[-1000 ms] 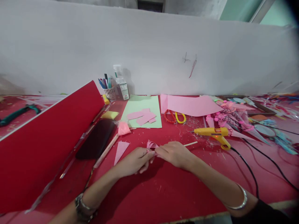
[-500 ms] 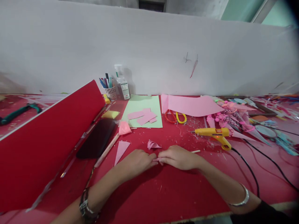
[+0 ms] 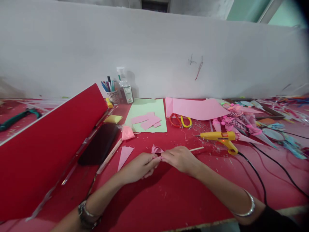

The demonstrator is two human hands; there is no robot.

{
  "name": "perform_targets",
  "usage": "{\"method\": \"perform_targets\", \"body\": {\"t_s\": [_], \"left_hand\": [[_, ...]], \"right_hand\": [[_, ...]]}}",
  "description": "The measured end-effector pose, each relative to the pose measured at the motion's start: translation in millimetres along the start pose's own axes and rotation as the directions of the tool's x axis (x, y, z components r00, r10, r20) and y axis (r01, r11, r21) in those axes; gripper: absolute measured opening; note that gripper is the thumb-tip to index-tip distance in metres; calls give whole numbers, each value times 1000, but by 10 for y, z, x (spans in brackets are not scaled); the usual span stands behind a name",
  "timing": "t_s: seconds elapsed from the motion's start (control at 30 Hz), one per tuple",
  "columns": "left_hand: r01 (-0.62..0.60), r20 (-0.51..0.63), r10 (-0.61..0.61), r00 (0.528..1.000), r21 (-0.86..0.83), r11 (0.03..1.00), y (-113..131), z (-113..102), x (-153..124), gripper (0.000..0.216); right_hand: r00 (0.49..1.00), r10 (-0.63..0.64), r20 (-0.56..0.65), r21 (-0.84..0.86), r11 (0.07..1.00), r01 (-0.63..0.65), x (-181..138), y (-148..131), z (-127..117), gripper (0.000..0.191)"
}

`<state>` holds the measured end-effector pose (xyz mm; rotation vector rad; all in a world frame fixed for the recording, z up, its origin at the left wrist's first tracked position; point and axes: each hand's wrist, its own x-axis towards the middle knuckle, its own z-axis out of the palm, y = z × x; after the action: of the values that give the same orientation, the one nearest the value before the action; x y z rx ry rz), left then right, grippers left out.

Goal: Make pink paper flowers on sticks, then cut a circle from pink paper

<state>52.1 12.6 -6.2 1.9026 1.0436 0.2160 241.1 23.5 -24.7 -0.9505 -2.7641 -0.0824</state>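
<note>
Soft, even light is falling across the scene from above, leaving the white partition (image 3: 154, 48) looking bright and slightly washed out. The red table (image 3: 169, 199) is showing saturated colour with no hard glare. A faint shadow is lying under the left hand (image 3: 140, 166) and the right hand (image 3: 180, 158), and another is spreading behind the clear bottle (image 3: 124, 85) onto the partition. The wide lens is bending straight lines toward the edges, and the top right corner is darkening into vignette. Fine detail is smearing at both far sides, especially in the clutter at the right.
</note>
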Motion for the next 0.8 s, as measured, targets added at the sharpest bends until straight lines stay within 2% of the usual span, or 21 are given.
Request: {"method": "perform_targets", "body": {"t_s": [0.07,0.13,0.17,0.23,0.33,0.4,0.47,0.53,0.6,0.63,0.7,0.8], "left_hand": [[-70,-64,96,993,331,941,-39,13,25,42],[-95,-97,205,974,646,757,-88,33,49,41],[-102,-96,261,961,752,651,-111,45,58,40],[-144,-52,368,929,863,485,-140,65,67,38],[-244,38,484,875,896,371,-116,77,57,34],[-295,78,533,842,895,335,-65,74,41,34],[-323,98,572,815,895,307,-16,70,27,35],[-337,98,607,789,895,293,3,70,21,38],[-330,81,619,782,895,301,-23,73,28,40],[-314,61,612,788,896,314,-50,74,35,41],[-248,-2,563,827,897,367,-116,74,57,42],[-125,-107,398,911,848,515,-183,59,86,44]], "right_hand": [[994,38,99,58,997,-43,2,5,-18,31],[979,67,193,115,989,-90,7,7,-49,32],[971,69,227,150,983,-105,9,9,-70,32],[962,46,269,247,962,-115,10,17,-116,30],[951,-19,308,463,877,-133,0,43,-177,29],[933,-52,357,619,761,-195,-14,67,-198,30],[897,-81,434,739,601,-303,-31,91,-201,31],[853,-111,510,791,451,-414,-46,109,-190,32],[829,-122,546,799,374,-471,-51,115,-179,33],[830,-109,547,797,370,-476,-49,113,-175,34],[860,-49,508,788,430,-441,-35,97,-171,36],[938,51,342,698,654,-290,-3,69,-157,35]]}}
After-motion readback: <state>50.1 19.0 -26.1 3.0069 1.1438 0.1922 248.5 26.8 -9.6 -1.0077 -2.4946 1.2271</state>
